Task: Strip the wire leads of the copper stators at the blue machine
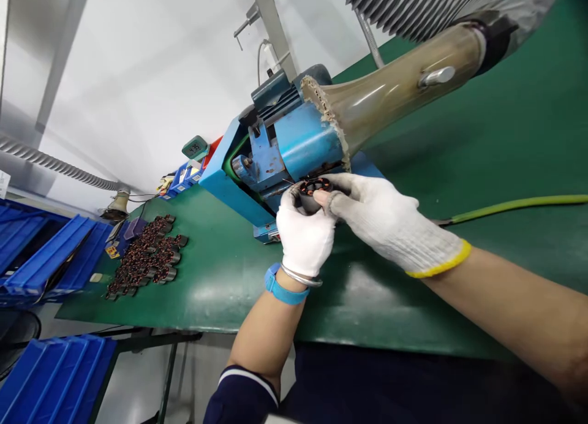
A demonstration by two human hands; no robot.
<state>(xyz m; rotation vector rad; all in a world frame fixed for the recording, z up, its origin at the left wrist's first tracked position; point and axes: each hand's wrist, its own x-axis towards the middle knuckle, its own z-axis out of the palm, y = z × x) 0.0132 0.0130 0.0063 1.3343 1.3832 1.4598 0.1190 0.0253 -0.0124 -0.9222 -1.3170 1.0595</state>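
Note:
Both my hands wear white knit gloves and meet in front of a blue machine [285, 148]. My left hand [304, 231] is closed round a small round stator [313, 187] with copper windings, holding it from below. My right hand [388, 219] pinches the same stator from the right side, thumb against its rim. The part sits just below the machine's front opening. A blue band and a metal bangle circle my left wrist.
A pile of several wound stators [147, 258] lies at the left on the green table [220, 283]. A translucent extraction hood [395, 93] with a ribbed hose reaches over the machine. A green hose [519, 206] runs right. Blue trays [50, 258] stand at the left.

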